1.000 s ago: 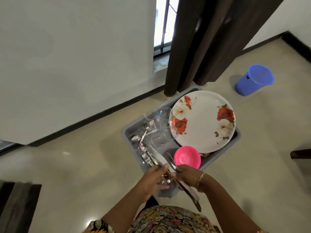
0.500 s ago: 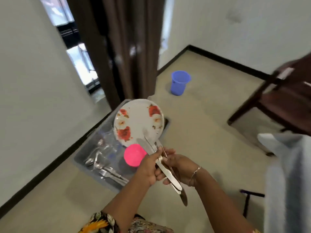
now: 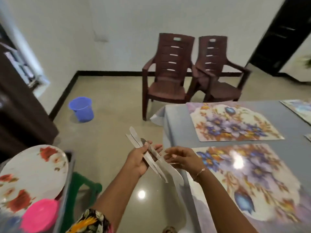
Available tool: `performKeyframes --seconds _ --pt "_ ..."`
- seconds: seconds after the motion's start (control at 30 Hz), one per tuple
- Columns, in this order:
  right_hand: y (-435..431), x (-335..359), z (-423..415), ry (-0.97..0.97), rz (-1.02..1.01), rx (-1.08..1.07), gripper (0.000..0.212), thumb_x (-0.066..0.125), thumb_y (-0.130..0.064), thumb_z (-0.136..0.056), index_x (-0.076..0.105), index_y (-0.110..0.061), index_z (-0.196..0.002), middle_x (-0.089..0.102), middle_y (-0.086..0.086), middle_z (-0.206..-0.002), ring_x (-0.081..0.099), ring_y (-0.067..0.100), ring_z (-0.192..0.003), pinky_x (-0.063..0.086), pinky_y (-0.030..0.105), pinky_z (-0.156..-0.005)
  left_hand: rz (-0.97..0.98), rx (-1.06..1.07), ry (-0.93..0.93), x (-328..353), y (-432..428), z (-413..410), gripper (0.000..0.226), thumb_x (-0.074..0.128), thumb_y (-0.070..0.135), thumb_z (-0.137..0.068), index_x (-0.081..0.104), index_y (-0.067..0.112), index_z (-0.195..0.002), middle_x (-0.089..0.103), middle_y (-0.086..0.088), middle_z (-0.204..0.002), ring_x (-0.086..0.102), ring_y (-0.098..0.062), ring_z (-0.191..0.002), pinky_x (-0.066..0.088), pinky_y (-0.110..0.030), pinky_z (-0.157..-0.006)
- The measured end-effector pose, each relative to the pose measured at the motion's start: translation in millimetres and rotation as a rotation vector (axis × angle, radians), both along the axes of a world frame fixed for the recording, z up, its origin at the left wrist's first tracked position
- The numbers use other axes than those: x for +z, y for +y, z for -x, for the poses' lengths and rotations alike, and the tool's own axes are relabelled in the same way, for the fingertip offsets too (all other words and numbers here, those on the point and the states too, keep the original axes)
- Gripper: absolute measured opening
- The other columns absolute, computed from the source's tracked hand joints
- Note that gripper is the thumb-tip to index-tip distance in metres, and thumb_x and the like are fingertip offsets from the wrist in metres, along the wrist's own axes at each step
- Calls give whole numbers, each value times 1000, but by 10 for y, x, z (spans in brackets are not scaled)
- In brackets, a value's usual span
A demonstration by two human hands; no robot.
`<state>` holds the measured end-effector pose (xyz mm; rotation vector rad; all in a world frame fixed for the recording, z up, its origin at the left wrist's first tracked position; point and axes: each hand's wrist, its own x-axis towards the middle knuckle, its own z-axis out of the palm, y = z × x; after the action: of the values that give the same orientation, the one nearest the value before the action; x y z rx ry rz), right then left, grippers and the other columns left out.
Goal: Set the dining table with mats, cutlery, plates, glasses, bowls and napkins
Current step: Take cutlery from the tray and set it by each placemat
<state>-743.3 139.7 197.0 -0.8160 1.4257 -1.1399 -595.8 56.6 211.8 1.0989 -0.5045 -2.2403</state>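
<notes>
Beside the table (image 3: 175, 118) corner, a bundle of knives (image 3: 135, 137) is in the left hand (image 3: 138, 159)
The left hand's fingers curl round the knives above the floor, near the closest floral mat (image 3: 252, 182). The right hand (image 3: 184, 158) is just beside them, fingers loosely bent; whether it pinches one cannot be told. A second mat (image 3: 232, 121) lies farther along

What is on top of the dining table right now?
A near floral mat and a far floral mat lie flat on the grey tablecloth; edges of two more show at right. The cloth hides the tabletop. The left hand grips the knives.
</notes>
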Motion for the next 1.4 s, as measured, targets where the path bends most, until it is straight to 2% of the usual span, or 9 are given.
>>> performKeyframes --seconds 0.2,0.3,0.47,0.6,0.7,0.97,1.17,1.3,1.4 --pt "238 -89 395 267 373 -206 39 65 -4 -70 72 -30 -97 65 -1 -120 53 13 -122 44 25 -100 -41 -262 -77 43 16 686 22 32 6 -101 53 1 -97 71 -17 -71 65 -32 -78 50 -38 -66" --pt "303 -97 569 433 361 -193 35 62 -21 -70 71 -42 -96 55 -24 -128 47 12 -127 37 23 -106 -42 -389 -96 22 19 1028 25 34 7 -100 56 3 -91 71 -10 -65 68 -23 -53 55 -32 -52" --pt "505 -141 857 568 343 -262 25 65 -39 -78 70 -19 -93 53 -18 -129 43 -2 -127 26 25 -114 -79 -554 -111 -89 76 1504 26 39 11 -99 60 2 -87 66 -9 -62 63 -25 -54 53 -31 -49" --pt "766 -114 951 327 367 -527 32 71 -38 -73 75 -13 -93 69 -11 -107 52 9 -121 45 29 -100 -97 -688 -91 -132 237 1786 31 38 14 -100 59 -3 -86 65 -12 -58 67 -25 -56 55 -35 -49" --pt "984 -59 1070 291 327 -876 14 66 -5 -81 74 -11 -91 74 -5 -87 67 14 -94 50 24 -84 -101 -821 -80 -135 432 1928 40 29 17 -102 59 -8 -93 70 -18 -67 69 -28 -79 58 -37 -59" --pt "1491 138 1765 -14 269 -1285 19 43 -5 -96 53 -5 -81 57 0 -48 56 9 -39 49 20 -42 -108 -766 -170 -327 882 2270 32 33 14 -101 50 5 -75 49 -4 -42 43 -11 -30 31 -11 -33" --pt "1959 -207 2476 57 -54 -1142 23 38 -1 -96 52 15 -105 31 3 -57 27 3 -34 23 13 -36 -66 -557 -180 -374 1319 2589 31 31 14 -102 50 4 -79 47 -3 -40 37 -9 -27 27 -8 -32" --pt "2256 -393 2809 539 -296 -828 27 40 7 -90 58 7 -111 58 9 -91 50 15 -73 32 22 -60 -108 -437 -156 -409 1674 2768 31 29 14 -101 48 5 -79 46 -2 -42 34 -9 -26 26 -9 -33" --pt "2405 -510 2947 899 -484 -535 33 37 3 -91 51 -1 -122 54 19 -113 55 29 -97 31 20 -67 -94 -368 -154 -388 1877 2856 26 31 11 -101 49 4 -84 49 -4 -42 33 -9 -26 26 -9 -32"
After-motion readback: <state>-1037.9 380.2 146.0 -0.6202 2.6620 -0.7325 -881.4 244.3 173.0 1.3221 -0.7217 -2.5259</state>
